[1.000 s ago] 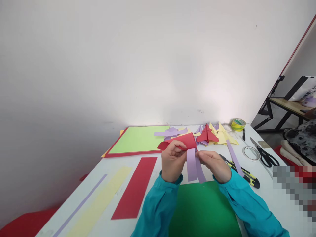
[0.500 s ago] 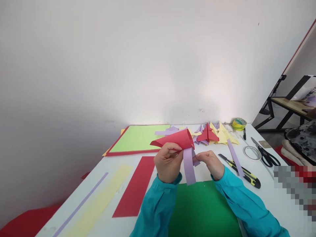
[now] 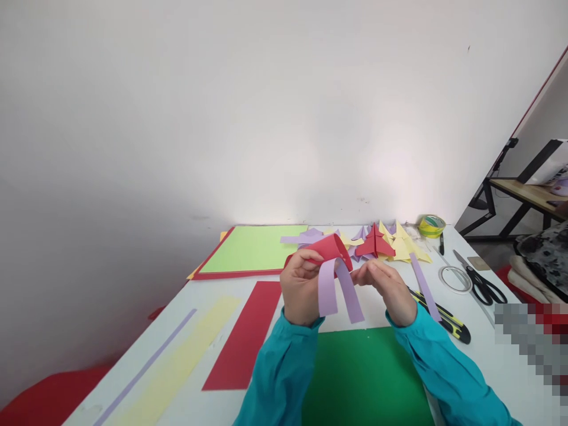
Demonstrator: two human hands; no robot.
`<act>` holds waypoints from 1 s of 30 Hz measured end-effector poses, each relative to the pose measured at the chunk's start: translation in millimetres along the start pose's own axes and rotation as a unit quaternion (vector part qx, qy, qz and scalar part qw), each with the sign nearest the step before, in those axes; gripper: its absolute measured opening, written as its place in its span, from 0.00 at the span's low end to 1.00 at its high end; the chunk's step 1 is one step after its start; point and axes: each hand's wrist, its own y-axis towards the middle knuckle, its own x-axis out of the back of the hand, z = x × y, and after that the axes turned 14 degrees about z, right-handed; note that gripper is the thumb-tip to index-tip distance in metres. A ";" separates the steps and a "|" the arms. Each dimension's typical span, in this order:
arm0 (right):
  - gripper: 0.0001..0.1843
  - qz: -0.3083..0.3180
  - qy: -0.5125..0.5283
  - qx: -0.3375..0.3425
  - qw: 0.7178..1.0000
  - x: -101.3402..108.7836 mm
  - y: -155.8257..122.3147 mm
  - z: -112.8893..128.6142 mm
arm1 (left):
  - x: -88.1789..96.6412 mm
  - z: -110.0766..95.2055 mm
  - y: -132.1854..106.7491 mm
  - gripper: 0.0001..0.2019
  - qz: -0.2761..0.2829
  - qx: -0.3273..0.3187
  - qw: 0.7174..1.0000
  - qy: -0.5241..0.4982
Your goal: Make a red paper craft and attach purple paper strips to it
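My left hand (image 3: 302, 290) is closed around a rolled red paper tube (image 3: 329, 247), held tilted above the table with its wide end toward the right. A folded purple paper strip (image 3: 328, 290) hangs from the tube's front edge, its two ends spread apart and pointing down. My right hand (image 3: 388, 287) is at the tube's right rim, fingers bent and pressed together, tips close to the rim and the strip's fold. Whatever those fingertips pinch is hidden. Below both hands lies a green sheet (image 3: 364, 378).
Red (image 3: 244, 337), yellow (image 3: 181, 355) and thin purple (image 3: 146, 367) strips lie left. Behind are a light green sheet (image 3: 248, 248) and folded paper shapes (image 3: 375, 244). At right are a utility knife (image 3: 455, 325), scissors (image 3: 481, 284), a white tape ring (image 3: 455, 279) and yellow tape (image 3: 431, 226).
The purple strip has opened into two hanging legs. My right hand has left its lower part and moved up to the tube's rim. The tube has turned slightly, its mouth facing me more.
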 end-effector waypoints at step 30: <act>0.43 0.022 0.068 -0.153 0.986 -5.9 -4.3 10.7 | -11.4 11.6 -10.0 0.05 0.059 -0.091 0.975 0.192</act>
